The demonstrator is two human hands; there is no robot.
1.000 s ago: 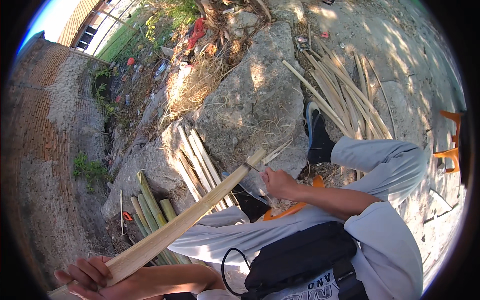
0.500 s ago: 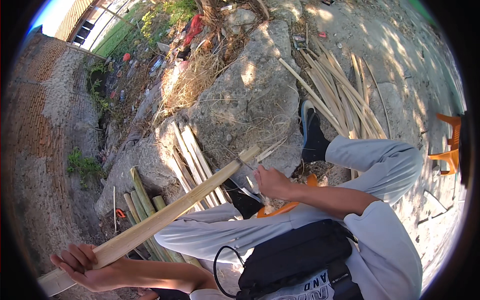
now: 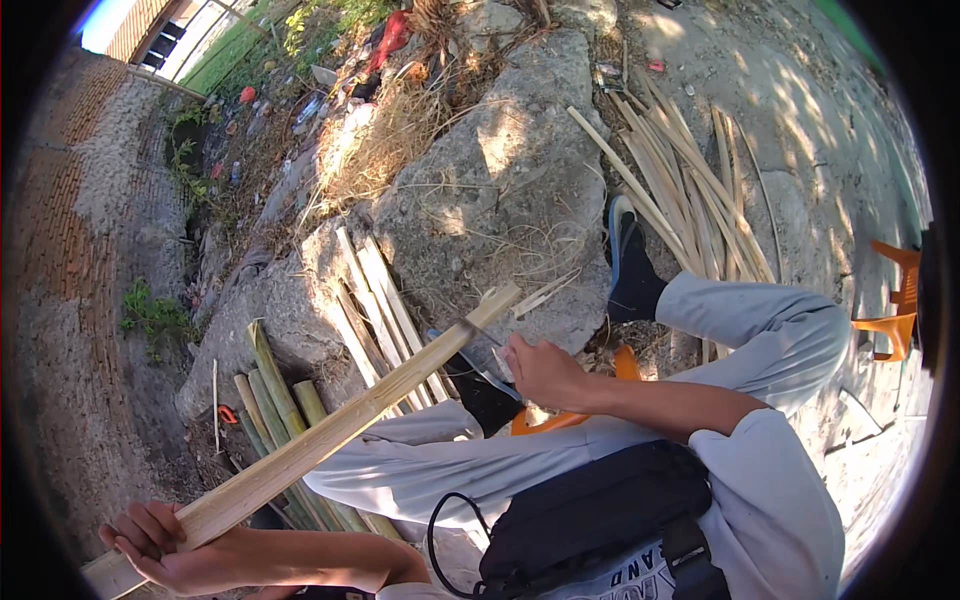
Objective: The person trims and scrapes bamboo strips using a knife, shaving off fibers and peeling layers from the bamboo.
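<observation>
A long pale split bamboo slat [image 3: 340, 425] slants across my lap from lower left to upper middle. Its near end rests in my left hand [image 3: 165, 548], the fingers curled around its edge. My right hand [image 3: 545, 372] is closed on a knife [image 3: 484, 331]; the handle is mostly hidden in the fist. The thin dark blade lies across the slat near its far end. Just beyond, a thin loose sliver [image 3: 545, 295] lies by the slat's tip, over the rock.
Split slats [image 3: 385, 310] lean by a large rock [image 3: 480, 190]. Round green bamboo poles [image 3: 275, 380] stand at the left, near a brick wall [image 3: 90, 250]. A pile of strips [image 3: 690, 190] lies at the far right. An orange plastic chair [image 3: 893, 300] stands at the right edge.
The knife blade has shifted slightly left along the slat, toward my left hand. The whole view has tilted a little. Both hands keep their hold.
</observation>
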